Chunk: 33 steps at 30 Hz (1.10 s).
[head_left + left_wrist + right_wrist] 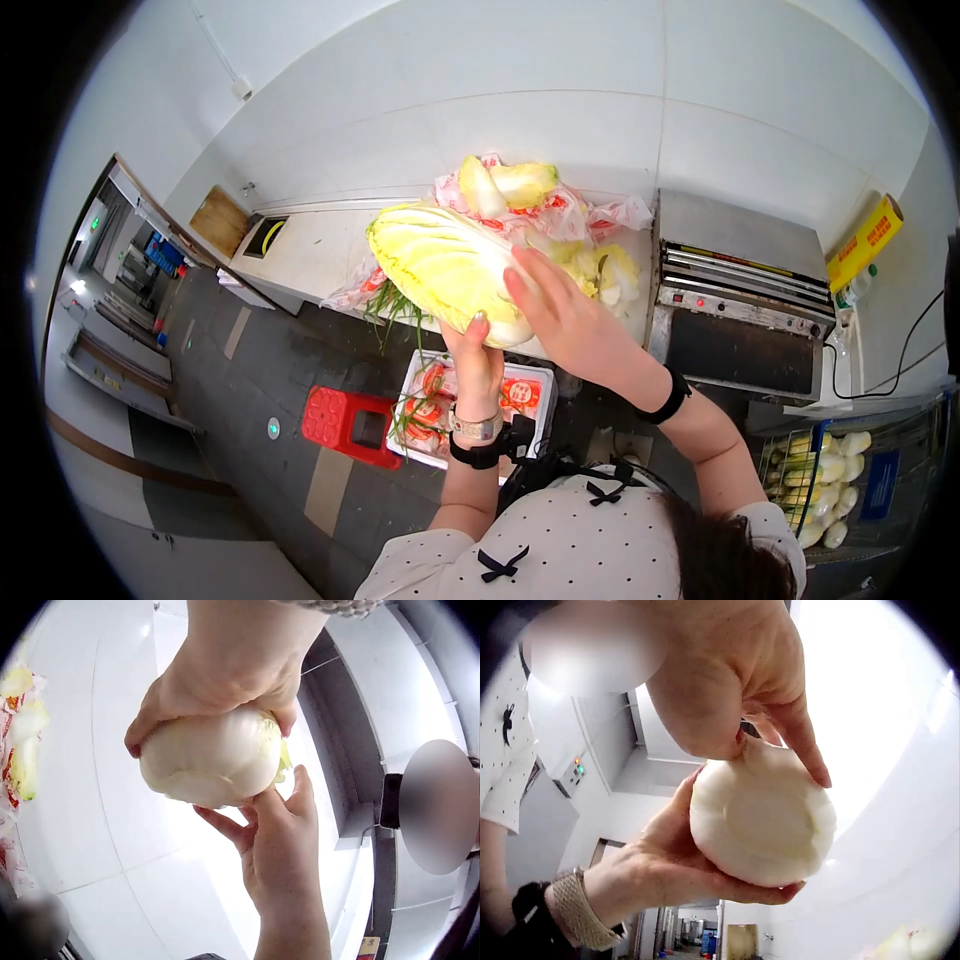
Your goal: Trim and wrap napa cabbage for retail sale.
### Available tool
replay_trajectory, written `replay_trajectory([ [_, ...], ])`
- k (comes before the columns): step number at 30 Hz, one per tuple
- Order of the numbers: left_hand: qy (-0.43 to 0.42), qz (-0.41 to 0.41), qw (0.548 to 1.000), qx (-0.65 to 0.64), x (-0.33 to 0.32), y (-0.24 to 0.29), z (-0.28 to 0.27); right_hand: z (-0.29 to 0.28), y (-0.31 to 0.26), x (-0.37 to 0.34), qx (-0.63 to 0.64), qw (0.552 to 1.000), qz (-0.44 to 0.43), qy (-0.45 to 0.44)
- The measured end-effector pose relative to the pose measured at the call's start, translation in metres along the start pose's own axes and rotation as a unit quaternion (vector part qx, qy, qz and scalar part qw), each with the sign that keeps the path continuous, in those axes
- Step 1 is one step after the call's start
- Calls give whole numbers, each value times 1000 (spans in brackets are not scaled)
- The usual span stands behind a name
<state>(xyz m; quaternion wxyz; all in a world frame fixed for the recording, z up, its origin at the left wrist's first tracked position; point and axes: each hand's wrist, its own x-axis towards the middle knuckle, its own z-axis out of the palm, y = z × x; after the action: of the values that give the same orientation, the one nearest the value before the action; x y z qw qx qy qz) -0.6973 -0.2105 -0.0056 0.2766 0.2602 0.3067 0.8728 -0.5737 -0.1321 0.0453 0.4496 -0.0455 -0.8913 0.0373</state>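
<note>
A large napa cabbage (440, 262), yellow-leaved with a white base, is held up above the counter. My left hand (476, 368) supports it from below near the base, with fingers and thumb curled round its sides, as the left wrist view also shows. At the base end is my right hand (592, 330). In the right wrist view, the right thumb and fingers grip the edge of the pale cut base (769, 825), with the index finger lying along its side. The cabbage hides some of the fingertips.
Loose cabbage leaves (520, 185) lie on red-and-white plastic bags (570, 222) along the counter. A wrapping machine (745, 300) stands to the right. Below are a white box (546, 405) of bagged goods, a red stool (335, 420) and a basket of pale vegetables (828, 485).
</note>
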Motion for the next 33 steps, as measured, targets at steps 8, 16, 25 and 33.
replay_trajectory([
  [8,-39,4,999,2,0,5,-6,-8,-2,0,91,990,81,-67],
  [16,-45,-23,999,-1,1,4,-20,-12,9,-2,71,990,100,-65],
  [25,-36,-198,965,-170,5,12,-5,-29,16,4,227,955,188,-25],
  [33,-77,-163,982,-62,1,9,-10,-18,-37,3,51,984,167,31],
])
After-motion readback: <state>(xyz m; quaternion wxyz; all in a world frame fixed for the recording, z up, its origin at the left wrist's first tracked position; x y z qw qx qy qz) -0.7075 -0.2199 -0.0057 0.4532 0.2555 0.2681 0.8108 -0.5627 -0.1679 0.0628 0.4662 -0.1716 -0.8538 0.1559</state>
